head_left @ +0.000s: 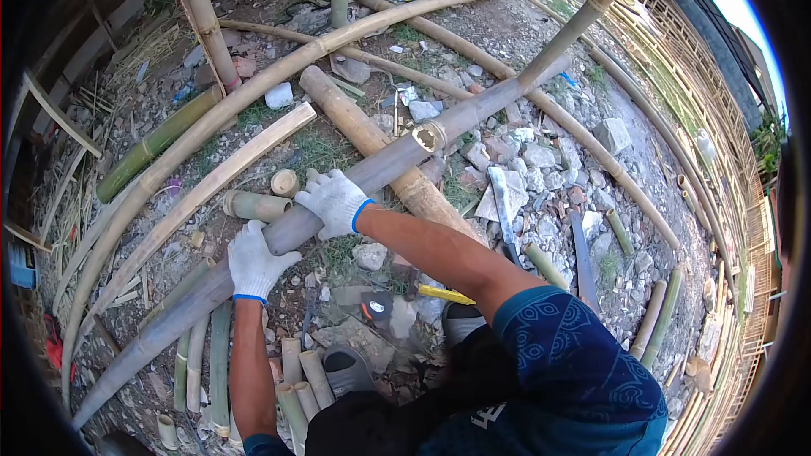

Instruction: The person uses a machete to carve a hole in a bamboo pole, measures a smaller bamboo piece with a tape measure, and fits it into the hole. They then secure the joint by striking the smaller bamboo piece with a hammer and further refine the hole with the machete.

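Observation:
A long, grey-brown bamboo pole (372, 171) runs diagonally from the lower left to the upper right. Both my hands wear white knit gloves with blue cuffs. My left hand (257, 262) grips the pole on its lower-left stretch. Just up the pole, my right hand (331, 203) is wrapped over it. Beyond that hand, a cut hole (429, 137) shows in the pole's upper side. Farther along, a shorter bamboo piece (568, 38) sticks up at an angle from the pole. A thick brown bamboo log (342, 114) crosses underneath.
A machete-like blade (501, 198) and a saw (583, 257) lie on rubble at right. Near my feet are a tape measure (377, 306) and a yellow-handled tool (446, 294). Short bamboo offcuts (317, 378) surround me. A long curved pole (253, 89) arcs across the far side.

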A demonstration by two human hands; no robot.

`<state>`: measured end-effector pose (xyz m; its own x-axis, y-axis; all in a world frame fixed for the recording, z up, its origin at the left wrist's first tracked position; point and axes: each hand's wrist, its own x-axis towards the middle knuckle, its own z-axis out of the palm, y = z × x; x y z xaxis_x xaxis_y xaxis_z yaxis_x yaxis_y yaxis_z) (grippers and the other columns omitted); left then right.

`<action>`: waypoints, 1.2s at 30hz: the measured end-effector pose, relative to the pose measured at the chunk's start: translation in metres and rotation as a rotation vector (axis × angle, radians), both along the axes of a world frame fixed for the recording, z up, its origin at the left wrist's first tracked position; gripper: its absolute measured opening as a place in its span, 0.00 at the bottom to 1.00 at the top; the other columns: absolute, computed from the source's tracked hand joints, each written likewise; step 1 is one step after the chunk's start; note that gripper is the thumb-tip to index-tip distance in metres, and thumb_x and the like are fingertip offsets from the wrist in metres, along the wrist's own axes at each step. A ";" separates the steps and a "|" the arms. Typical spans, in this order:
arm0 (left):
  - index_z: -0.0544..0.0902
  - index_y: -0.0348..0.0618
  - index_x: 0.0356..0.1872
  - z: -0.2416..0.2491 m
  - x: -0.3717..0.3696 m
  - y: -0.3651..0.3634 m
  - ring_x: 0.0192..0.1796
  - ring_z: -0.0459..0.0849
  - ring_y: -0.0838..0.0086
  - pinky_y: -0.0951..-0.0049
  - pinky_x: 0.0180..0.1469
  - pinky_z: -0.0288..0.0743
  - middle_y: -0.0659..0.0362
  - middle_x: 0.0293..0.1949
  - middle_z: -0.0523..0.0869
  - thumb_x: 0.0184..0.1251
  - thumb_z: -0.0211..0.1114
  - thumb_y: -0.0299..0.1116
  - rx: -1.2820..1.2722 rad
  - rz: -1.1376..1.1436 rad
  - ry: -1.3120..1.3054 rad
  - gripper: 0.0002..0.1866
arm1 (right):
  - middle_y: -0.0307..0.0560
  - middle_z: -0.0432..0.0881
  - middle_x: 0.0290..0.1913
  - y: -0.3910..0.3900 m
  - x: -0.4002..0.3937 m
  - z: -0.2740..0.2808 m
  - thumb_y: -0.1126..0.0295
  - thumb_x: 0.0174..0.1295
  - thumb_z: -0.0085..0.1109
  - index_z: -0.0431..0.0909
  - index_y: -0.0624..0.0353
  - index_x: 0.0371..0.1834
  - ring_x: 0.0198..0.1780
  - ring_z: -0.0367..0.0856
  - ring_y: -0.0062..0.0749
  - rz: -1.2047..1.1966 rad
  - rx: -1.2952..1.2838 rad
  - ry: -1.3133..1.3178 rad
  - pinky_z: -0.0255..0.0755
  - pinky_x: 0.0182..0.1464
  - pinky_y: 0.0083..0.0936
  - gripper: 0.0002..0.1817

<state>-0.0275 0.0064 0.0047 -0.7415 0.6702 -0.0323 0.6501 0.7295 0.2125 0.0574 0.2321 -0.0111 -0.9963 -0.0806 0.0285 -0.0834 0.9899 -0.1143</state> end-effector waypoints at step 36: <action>0.82 0.40 0.53 0.006 -0.023 0.002 0.55 0.91 0.47 0.51 0.60 0.83 0.43 0.52 0.91 0.37 0.83 0.71 -0.140 -0.068 -0.156 0.49 | 0.57 0.78 0.69 -0.011 0.134 0.010 0.53 0.59 0.77 0.72 0.56 0.73 0.71 0.77 0.56 0.089 -0.320 0.133 0.70 0.73 0.49 0.41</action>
